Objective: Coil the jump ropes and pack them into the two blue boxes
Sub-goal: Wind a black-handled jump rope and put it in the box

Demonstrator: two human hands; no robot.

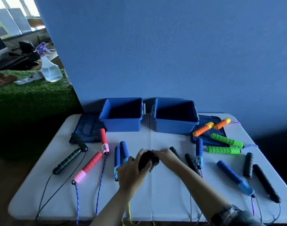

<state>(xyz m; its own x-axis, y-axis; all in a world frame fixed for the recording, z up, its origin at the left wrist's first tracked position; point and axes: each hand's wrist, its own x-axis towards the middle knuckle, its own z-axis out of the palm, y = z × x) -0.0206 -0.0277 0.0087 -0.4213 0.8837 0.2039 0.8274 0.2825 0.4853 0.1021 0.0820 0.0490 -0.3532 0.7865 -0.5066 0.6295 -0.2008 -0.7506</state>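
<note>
Head view: left hand (pixel 131 173) grips black handles (pixel 147 159) mid-table (pixel 164 201), right hand (pixel 165 156) pinches them; both blue boxes (pixel 122 114) empty. Risk: dangling cords snag neighbouring ropes, coil unravels.

Both hands at table centre: left hand (pixel 131 172) grips a pair of black foam jump-rope handles (pixel 147 159), right hand (pixel 166 156) pinches their top end. Two open blue plastic boxes (pixel 121 123) (pixel 175 126) sit side by side at the back of the white folding table (pixel 164 193), lids flat beside them. Red-pink handles (pixel 90 165), black-green handles (pixel 67 160), bright green handles (pixel 224 150), orange-yellow handles (pixel 204 128) lie spread around, cords trailing off the near edge.
</note>
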